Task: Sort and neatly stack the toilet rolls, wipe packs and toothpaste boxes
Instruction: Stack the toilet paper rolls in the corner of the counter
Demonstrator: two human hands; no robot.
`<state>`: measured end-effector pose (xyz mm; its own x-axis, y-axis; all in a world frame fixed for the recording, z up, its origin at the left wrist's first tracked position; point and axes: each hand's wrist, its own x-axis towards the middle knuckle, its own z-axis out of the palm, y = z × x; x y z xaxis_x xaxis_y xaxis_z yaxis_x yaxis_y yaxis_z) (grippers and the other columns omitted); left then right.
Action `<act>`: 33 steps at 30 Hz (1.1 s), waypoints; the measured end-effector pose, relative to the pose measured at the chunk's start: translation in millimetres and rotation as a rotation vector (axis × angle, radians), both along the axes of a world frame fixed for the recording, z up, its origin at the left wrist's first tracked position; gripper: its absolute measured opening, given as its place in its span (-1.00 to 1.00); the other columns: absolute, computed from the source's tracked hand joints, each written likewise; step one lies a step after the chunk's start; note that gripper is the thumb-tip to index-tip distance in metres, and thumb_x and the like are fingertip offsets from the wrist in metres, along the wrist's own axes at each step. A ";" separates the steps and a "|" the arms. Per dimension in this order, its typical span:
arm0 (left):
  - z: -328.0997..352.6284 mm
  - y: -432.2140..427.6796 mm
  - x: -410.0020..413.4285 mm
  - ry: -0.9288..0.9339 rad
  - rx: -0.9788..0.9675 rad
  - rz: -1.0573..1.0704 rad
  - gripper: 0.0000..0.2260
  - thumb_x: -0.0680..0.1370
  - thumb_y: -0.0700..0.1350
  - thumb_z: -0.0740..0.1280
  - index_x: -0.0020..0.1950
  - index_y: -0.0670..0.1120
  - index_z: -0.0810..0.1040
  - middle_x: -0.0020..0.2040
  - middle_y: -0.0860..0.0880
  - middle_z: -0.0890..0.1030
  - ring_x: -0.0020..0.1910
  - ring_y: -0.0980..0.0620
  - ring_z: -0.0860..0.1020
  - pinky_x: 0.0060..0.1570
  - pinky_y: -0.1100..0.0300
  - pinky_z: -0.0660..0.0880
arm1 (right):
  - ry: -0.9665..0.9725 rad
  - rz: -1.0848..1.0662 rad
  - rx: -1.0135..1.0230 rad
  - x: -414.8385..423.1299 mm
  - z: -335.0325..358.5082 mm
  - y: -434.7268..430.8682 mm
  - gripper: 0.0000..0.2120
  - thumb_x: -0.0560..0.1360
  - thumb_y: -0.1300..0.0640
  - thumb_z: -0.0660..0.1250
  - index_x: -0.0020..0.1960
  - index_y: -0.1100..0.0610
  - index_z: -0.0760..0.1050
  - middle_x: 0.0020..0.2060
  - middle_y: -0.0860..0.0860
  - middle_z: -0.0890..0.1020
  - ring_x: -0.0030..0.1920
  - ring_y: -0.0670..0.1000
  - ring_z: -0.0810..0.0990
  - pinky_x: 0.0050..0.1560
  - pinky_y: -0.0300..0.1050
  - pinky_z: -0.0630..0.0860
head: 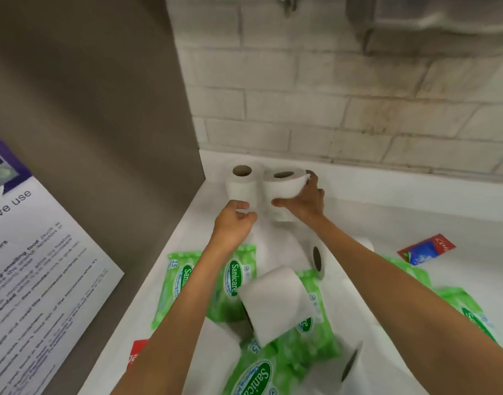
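The right hand [304, 199] gripped one soft white toilet roll [284, 185] upright beside a second [242, 183] in the far corner, left hand [234, 223] loosely curled and empty, three rolls, about five glossy green wipe packs [240, 276] and two red toothpaste boxes [425, 249] lying nearer.

"Sanicare" on wipe packs [238, 277]; "use" on poster [45, 252].

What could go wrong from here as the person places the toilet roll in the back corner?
1. The right hand holds a tilted roll beside the upright roll in the corner; set down askew, it may topple or knock its neighbour.
2. The left hand is close to the upright roll and could nudge it.
3. Loose rolls lie on the green wipe packs under the forearms; one could roll off.
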<state>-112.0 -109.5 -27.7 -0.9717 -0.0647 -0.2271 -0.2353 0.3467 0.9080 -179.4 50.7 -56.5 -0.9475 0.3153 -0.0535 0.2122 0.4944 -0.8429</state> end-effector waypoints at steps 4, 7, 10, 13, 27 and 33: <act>-0.8 -3.8 -12.3 -0.001 -0.014 -0.014 -0.72 0.52 -0.15 0.28 0.23 -0.09 0.42 0.02 -0.10 0.54 -0.01 -0.07 0.53 0.02 0.14 0.41 | 0.030 0.009 0.004 -11.7 -10.7 -8.0 0.05 0.16 0.10 0.60 0.47 0.14 0.05 0.36 0.03 0.37 0.35 0.17 0.33 0.29 0.02 0.34; -2.5 -6.4 -16.7 -0.013 -0.033 -0.032 -0.71 0.52 -0.14 0.28 0.24 -0.07 0.41 0.08 -0.13 0.56 0.04 -0.10 0.55 0.06 0.12 0.42 | 0.036 0.003 -0.006 -15.9 -18.9 -14.1 0.04 0.13 0.11 0.61 0.45 0.17 0.10 0.34 0.06 0.39 0.33 0.19 0.38 0.31 0.06 0.38; -3.9 -8.2 -18.3 -0.024 -0.047 -0.048 -0.69 0.53 -0.11 0.28 0.26 -0.08 0.39 0.09 -0.13 0.55 0.10 -0.13 0.56 0.08 0.11 0.43 | 0.035 -0.016 -0.043 -15.7 -24.1 -17.8 0.03 0.13 0.13 0.61 0.43 0.18 0.10 0.34 0.08 0.40 0.32 0.18 0.41 0.30 0.07 0.39; -4.2 -7.6 -19.1 -0.028 -0.053 -0.058 -0.68 0.53 -0.11 0.28 0.28 -0.09 0.38 0.03 -0.09 0.54 0.12 -0.13 0.56 0.09 0.11 0.43 | 0.040 -0.018 -0.060 -14.2 -25.7 -15.8 0.01 0.14 0.17 0.61 0.42 0.21 0.10 0.33 0.11 0.39 0.32 0.17 0.41 0.27 0.05 0.41; 2.7 2.4 -21.2 -0.038 -0.091 -0.036 -0.69 0.52 -0.09 0.28 0.25 -0.08 0.41 0.13 -0.14 0.57 0.12 -0.14 0.57 0.21 -0.01 0.48 | -0.105 -0.207 -0.109 -4.3 -19.5 -23.8 -0.01 0.23 0.09 0.58 0.45 0.13 0.04 0.32 0.20 0.22 0.27 0.26 0.39 0.22 0.03 0.41; -0.6 -3.7 -22.0 -0.047 -0.077 -0.026 -0.70 0.52 -0.10 0.28 0.24 -0.08 0.41 0.13 -0.15 0.57 0.11 -0.15 0.58 0.20 0.00 0.47 | -0.063 -0.201 -0.148 -10.1 -18.3 -25.8 -0.13 0.28 0.15 0.54 0.41 0.17 0.10 0.31 0.22 0.27 0.21 0.23 0.46 0.19 -0.05 0.42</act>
<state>-134.0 -113.2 -28.3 -0.9616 -0.0583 -0.2680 -0.2671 0.4218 0.8665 -189.5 24.9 -74.8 -0.8598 0.4817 -0.1697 0.3480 0.3095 -0.8849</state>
